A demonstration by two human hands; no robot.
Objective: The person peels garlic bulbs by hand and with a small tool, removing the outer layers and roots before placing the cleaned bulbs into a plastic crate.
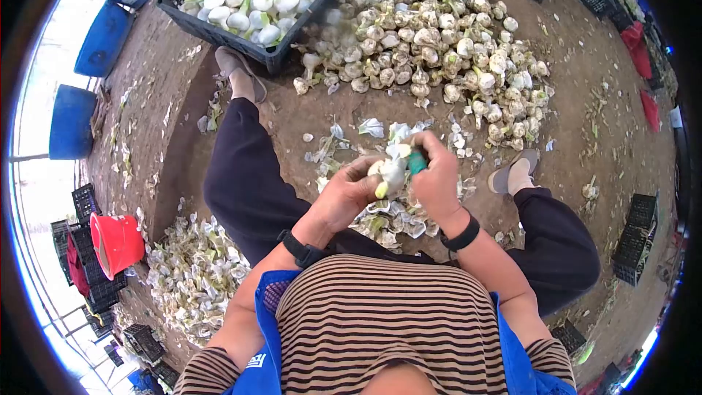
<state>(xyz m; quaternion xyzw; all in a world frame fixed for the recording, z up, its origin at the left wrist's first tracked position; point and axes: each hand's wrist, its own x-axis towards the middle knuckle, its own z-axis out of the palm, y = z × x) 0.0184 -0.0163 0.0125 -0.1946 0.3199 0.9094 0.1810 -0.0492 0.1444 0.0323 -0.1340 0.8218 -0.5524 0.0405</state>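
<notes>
My left hand [346,194] is closed around a white garlic bulb [393,174], held in front of me between my knees. The bulb's cut green stem end points down toward me. My right hand [436,181] meets it from the right, fingers wrapped round a small tool with a green handle [417,162]. The tool's working end is hidden, so its kind does not show. Under both hands, loose garlic skins [395,221] cover the ground.
Unpeeled garlic bulbs [431,36] form a large heap ahead. Left of it stands a black crate [212,31] of cleaned bulbs. A pile of skins [194,278] lies at my left, near a red bucket [117,243]. Blue barrels [72,123] and further crates [635,238] line the sides.
</notes>
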